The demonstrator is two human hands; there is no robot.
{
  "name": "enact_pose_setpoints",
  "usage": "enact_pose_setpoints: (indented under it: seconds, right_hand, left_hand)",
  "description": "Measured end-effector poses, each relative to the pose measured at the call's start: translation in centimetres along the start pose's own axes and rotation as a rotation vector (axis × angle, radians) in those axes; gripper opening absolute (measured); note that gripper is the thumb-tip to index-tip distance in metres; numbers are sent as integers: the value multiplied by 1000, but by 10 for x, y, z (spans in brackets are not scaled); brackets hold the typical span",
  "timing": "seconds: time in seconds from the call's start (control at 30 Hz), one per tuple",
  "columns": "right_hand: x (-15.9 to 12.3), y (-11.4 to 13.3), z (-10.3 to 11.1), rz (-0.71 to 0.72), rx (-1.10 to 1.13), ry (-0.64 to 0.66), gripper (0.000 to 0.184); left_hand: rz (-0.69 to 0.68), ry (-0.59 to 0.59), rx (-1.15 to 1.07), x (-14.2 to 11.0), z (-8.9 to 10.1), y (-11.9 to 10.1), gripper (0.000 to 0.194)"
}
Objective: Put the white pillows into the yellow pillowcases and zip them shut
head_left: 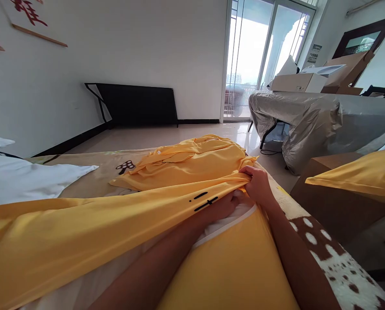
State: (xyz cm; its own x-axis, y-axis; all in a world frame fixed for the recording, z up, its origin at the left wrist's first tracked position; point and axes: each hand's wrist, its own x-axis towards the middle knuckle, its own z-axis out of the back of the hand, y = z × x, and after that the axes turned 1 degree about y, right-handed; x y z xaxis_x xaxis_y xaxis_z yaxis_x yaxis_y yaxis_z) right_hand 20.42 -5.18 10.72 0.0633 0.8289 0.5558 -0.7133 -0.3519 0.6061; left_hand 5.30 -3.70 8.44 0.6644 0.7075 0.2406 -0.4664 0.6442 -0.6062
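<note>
A large yellow garment (pixel 92 232) with small black marks lies stretched across a bed in front of me. My right hand (pixel 258 185) is closed, pinching the garment's raised fold at its far right end. My left hand (pixel 226 206) reaches under that same fold; its fingers are mostly hidden by the cloth and by the right hand. More yellow cloth (pixel 192 161) lies bunched in a heap just beyond the hands. A white-edged yellow panel (pixel 231 267) lies between my forearms.
White bedding (pixel 21 181) lies at the left. The bed's cover has a brown-and-white spotted print (pixel 328 249) at the right edge. A brown box (pixel 337 198) with yellow cloth on it stands to the right. A silver-covered table (pixel 311 116) holds cardboard boxes.
</note>
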Motion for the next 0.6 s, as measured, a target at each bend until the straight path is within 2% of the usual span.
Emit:
enact_pose_setpoints:
  seconds: [0.1,0.2,0.27,0.43,0.5,0.6]
  right_hand:
    - [0,0,0,6,-8,-12,29]
    - [0,1,0,-9,-6,-4,29]
    - [0,0,-1,-21,2,7,30]
    - [1,0,-2,-25,23,34,31]
    - [1,1,-2,-17,25,43,32]
    - [0,3,0,-12,31,47,31]
  left_hand:
    - [52,-44,-77,1,-1,4,42]
    - [60,-65,-93,3,-3,7,37]
    - [11,-28,-86,3,-3,6,29]
    - [-261,138,67,-4,3,-10,21]
    - [-287,137,91,-7,7,-16,22]
    - [-273,107,-2,-9,10,-18,27]
